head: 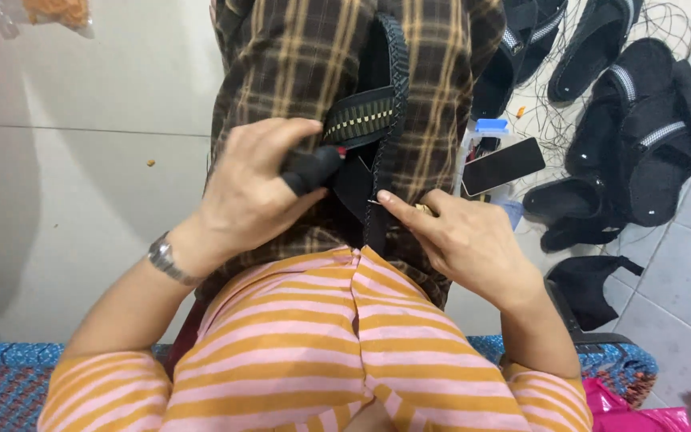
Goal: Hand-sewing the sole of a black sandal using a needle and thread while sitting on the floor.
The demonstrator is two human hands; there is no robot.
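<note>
A black sandal [381, 112] with a woven strap lies on my lap, over a brown plaid cloth [297, 64]. My left hand [253, 188] grips the sandal's strap; its thumb wears a black finger cover [310, 170]. My right hand [461, 236] pinches the sandal's lower edge with thumb and forefinger, and something small and metallic shows between its fingers. A silver watch [164, 258] sits on my left wrist.
Several black sandals [641, 128] and loose black thread lie on the tiled floor at the right. A dark phone [503, 166] rests on a small box beside my knee. A pink bag [633, 412] is at the bottom right. A woven blue mat [1, 384] lies under me.
</note>
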